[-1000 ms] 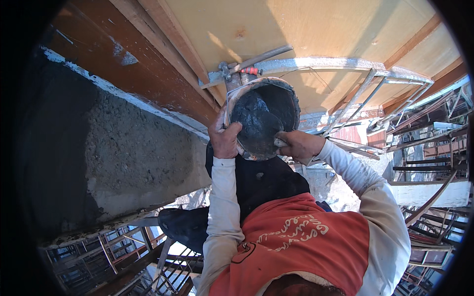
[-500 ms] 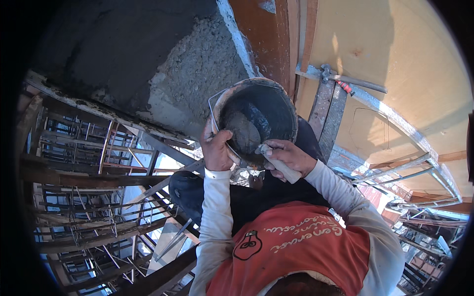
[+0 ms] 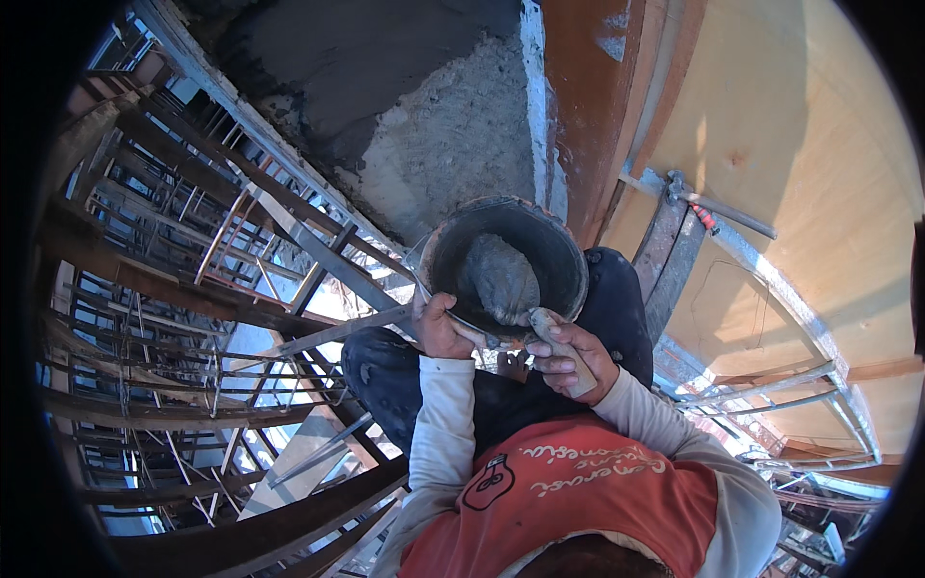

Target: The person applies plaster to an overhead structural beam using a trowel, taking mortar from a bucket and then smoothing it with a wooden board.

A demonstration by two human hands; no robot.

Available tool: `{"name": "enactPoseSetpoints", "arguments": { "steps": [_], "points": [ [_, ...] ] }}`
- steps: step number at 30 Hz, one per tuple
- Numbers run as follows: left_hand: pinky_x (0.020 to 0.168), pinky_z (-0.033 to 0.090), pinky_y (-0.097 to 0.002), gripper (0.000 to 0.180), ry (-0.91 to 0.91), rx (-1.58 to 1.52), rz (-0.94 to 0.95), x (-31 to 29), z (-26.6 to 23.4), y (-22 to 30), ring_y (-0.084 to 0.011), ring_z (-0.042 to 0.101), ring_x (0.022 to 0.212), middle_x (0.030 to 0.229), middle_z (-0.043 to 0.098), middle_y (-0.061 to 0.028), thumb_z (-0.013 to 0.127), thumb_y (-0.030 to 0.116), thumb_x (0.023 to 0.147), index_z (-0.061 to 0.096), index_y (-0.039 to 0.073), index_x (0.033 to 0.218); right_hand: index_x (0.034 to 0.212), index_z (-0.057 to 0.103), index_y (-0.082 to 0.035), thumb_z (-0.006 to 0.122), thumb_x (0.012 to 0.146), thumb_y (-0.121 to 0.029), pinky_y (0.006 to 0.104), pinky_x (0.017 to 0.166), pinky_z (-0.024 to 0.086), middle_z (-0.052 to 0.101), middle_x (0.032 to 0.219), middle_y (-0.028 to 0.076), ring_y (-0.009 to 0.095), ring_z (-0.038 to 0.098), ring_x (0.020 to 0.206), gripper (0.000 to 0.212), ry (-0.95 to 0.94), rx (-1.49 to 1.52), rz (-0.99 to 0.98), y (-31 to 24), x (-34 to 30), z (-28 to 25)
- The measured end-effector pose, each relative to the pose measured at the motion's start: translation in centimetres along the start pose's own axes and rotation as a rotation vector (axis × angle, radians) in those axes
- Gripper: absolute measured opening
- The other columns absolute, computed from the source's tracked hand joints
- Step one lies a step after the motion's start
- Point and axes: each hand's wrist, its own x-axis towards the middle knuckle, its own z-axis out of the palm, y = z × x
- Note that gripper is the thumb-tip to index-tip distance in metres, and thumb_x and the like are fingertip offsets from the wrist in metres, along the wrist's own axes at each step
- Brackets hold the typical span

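Note:
My left hand [image 3: 441,328] grips the near-left rim of a dark, mortar-smeared bucket [image 3: 568,260], which is held in front of my bent knees. In my right hand [image 3: 583,361] is the pale handle of a trowel [image 3: 561,349], its fingers wrapped round it. The trowel's blade reaches into the bucket and is covered by a wet grey heap of mortar [image 3: 501,279]. Beyond the bucket rises a wall surface, with smooth dark fresh plaster [image 3: 385,58] on the left and a rougher, lighter grey patch [image 3: 453,144] beside it.
A reddish-brown board [image 3: 588,106] borders the plaster. On the right, a hammer [image 3: 727,214] and a red-handled tool [image 3: 703,220] rest by grey planks [image 3: 665,241] and a large tan panel [image 3: 771,116]. Wooden scaffold beams [image 3: 193,279] with deep gaps lie at left and below.
The view has swung, so the wall and bucket sit further right and lower. The trowel has shifted within the bucket, and a rounded heap of mortar now shows on its blade.

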Motion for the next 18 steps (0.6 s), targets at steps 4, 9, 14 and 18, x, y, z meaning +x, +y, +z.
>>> {"name": "enactPoseSetpoints", "arguments": {
  "steps": [4,9,14,18],
  "points": [
    [0.090,0.058,-0.0421,0.053,0.062,-0.024,0.016,-0.5,0.1,0.0,-0.0279,0.068,0.099,0.112,0.067,-0.0132,0.049,-0.006,0.074,0.057,-0.002,0.126,0.144,0.042,-0.008,0.057,0.099,-0.014,0.0227,0.047,0.044,0.055,0.093,0.009,0.010,0.053,0.060,0.048,-0.003,0.142,-0.004,1.1,0.2,0.5],
    [0.088,0.060,-0.0418,0.055,0.052,-0.002,0.047,-0.2,-0.9,0.5,-0.0291,0.069,0.098,0.112,0.067,-0.0155,0.046,-0.008,0.072,0.057,-0.004,0.126,0.152,0.034,-0.009,0.063,0.095,-0.016,0.0321,0.054,0.054,0.054,0.093,0.008,0.013,0.057,0.062,0.064,-0.049,0.065,-0.129,1.4,0.0,5.2],
    [0.092,0.060,-0.0440,0.056,0.030,-0.028,0.111,0.2,-1.6,0.9,-0.0329,0.069,0.104,0.116,0.066,-0.0179,0.045,-0.009,0.071,0.055,-0.008,0.126,0.156,0.023,-0.016,0.066,0.094,-0.013,0.0374,0.059,0.058,0.057,0.097,0.011,0.018,0.063,0.068,0.075,-0.382,-0.050,-0.308,1.1,0.3,11.1],
    [0.089,0.060,-0.0430,0.054,0.063,-0.040,0.097,-0.3,-1.4,1.1,-0.0315,0.068,0.102,0.115,0.065,-0.0168,0.046,-0.008,0.072,0.056,-0.004,0.125,0.154,0.024,-0.027,0.067,0.097,-0.011,0.0402,0.061,0.057,0.059,0.104,0.012,0.023,0.064,0.073,0.073,-0.568,-0.232,-0.732,1.8,2.8,14.1]
  ]
}}
